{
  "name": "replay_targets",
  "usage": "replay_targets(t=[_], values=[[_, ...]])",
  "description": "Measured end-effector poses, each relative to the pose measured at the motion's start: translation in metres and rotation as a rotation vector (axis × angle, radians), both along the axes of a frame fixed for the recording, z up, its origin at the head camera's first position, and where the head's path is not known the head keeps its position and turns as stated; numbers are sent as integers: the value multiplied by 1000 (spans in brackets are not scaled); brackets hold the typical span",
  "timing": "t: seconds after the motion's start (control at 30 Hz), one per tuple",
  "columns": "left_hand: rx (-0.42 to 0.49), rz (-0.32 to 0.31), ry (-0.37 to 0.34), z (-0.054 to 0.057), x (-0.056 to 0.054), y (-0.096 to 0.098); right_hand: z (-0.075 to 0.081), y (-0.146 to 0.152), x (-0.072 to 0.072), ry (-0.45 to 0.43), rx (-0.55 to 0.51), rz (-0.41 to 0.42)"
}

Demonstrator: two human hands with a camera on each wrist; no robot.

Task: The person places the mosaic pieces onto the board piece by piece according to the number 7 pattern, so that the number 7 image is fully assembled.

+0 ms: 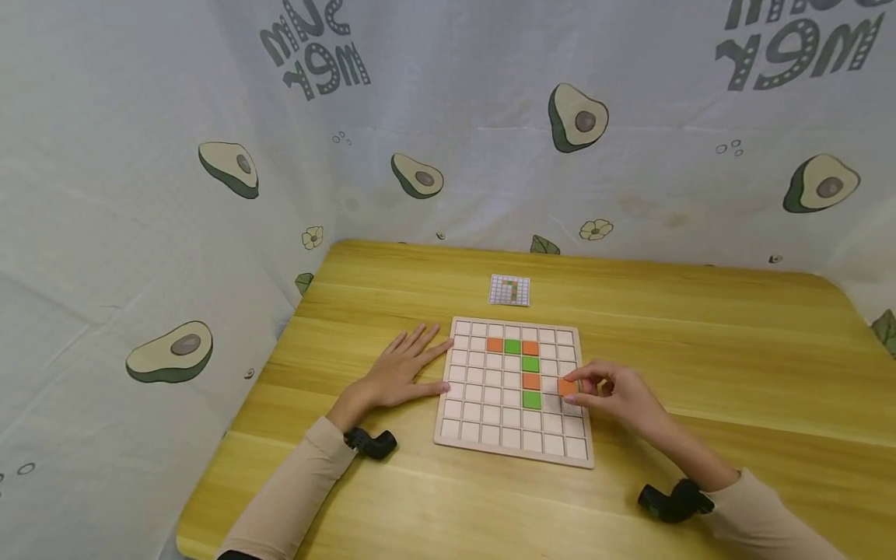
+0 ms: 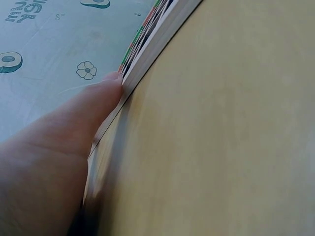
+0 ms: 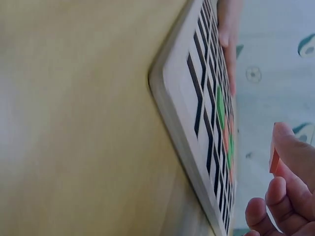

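Observation:
A square wooden grid board (image 1: 483, 445) lies on the table, with orange and green square tiles set in some of its cells. Three tiles form a row near the top, and a column runs down from the row's right end, ending in a green tile (image 1: 532, 400). My right hand (image 1: 616, 393) pinches an orange tile (image 1: 568, 386) between thumb and fingers over the board's right side. In the right wrist view that tile (image 3: 274, 155) is held raised, above the board's surface. My left hand (image 1: 402, 369) is spread flat, thumb and fingertips touching the board's left edge.
Behind the board lies a small printed card (image 1: 509, 290) with a coloured grid pattern. The wooden table (image 1: 735, 373) extends to both sides. A white curtain (image 1: 476, 93) with avocado prints hangs along its back and left. Black wrist cameras sit on both forearms.

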State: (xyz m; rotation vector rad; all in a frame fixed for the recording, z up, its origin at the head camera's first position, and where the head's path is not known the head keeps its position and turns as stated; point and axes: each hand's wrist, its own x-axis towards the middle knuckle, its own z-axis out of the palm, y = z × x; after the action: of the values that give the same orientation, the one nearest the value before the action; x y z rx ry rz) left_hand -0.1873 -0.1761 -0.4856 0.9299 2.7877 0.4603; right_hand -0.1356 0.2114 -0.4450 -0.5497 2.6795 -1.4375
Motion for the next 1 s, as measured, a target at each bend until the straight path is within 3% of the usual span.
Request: replay_targets(t=[0.43, 1.0], values=[[-14, 6, -12, 0, -1, 0, -10, -33, 16, -61, -85, 77], [-23, 7, -8, 0, 0, 1, -21, -45, 21, -91, -5, 86]])
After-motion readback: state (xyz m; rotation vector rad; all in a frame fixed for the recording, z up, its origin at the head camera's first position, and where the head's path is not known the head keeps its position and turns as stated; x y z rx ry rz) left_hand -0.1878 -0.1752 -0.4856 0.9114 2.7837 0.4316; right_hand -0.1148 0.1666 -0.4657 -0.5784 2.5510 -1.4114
